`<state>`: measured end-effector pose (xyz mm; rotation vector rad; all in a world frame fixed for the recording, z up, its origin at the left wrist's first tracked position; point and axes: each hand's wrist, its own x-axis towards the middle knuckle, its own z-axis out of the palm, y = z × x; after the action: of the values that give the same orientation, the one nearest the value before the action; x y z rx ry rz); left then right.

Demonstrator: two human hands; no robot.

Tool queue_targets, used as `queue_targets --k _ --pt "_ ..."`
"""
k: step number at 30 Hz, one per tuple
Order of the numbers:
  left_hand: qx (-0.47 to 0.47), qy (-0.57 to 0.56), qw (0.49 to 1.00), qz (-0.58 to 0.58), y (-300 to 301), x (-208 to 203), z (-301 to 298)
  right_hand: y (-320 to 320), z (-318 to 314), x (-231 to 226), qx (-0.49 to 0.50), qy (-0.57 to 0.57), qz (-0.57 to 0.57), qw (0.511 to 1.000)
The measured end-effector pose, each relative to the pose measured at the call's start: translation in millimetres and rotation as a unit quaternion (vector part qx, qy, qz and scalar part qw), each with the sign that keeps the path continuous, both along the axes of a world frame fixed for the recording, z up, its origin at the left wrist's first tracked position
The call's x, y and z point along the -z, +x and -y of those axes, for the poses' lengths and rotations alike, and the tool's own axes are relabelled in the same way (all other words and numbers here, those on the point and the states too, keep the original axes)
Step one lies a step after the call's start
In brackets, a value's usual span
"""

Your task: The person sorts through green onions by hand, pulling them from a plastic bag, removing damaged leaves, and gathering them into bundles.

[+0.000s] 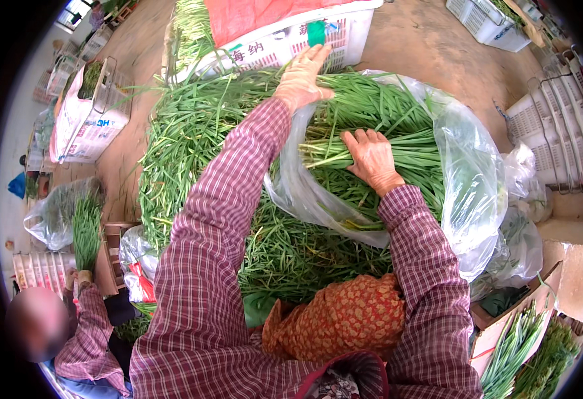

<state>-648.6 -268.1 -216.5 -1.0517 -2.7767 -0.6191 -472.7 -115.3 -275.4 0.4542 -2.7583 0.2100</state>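
Left grip (300, 80) spread by a clear, round-mouthed plastic bag (471, 179), long green stalks (398, 103) are best pressed gently under the loosely spread right grip (374, 161).

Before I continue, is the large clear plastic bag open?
Open: the bag gapes wide, showing long green stalks under the right hand.

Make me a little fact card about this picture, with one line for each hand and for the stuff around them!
Left hand: fingers spread, near the rim of the clear plastic bag; hard to tell what it touches
Right hand: resting on long green stalks in the bag
Left of the bag: loose green leaves, heaped up
Beyond the leaves: white crate with a red sheet over it
Sleeves: purplish-red checks
Lower left: another person, holding a green bunch
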Motion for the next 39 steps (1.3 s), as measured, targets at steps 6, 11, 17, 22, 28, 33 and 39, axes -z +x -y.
queue_targets --k 6,11,17,22,28,33,39 --pt "0.05 -0.237 0.963 0.12 -34 15 -32 44 2 -7 -0.004 0.027 0.043 0.999" --pt "0.074 -0.224 0.962 0.138 -51 43 -25 39 4 -34 -0.02 -0.024 0.185 0.982" --pt "0.036 -0.239 0.969 0.052 -7 21 -28 -22 -50 -67 0.031 -0.125 0.135 0.982" --pt "0.068 -0.253 0.951 -0.163 60 15 -20 -56 -47 -37 0.013 -0.031 0.02 0.999" --pt "0.076 -0.223 0.939 -0.251 98 30 14 -49 -30 -28 -0.048 -0.074 0.073 0.993" --pt "0.113 0.052 0.974 -0.191 93 -42 16 -37 -52 -46 0.054 -0.176 0.047 0.982" --pt "0.026 0.414 0.857 0.306 83 -27 28 -28 -67 -62 0.084 -0.269 0.024 0.959"
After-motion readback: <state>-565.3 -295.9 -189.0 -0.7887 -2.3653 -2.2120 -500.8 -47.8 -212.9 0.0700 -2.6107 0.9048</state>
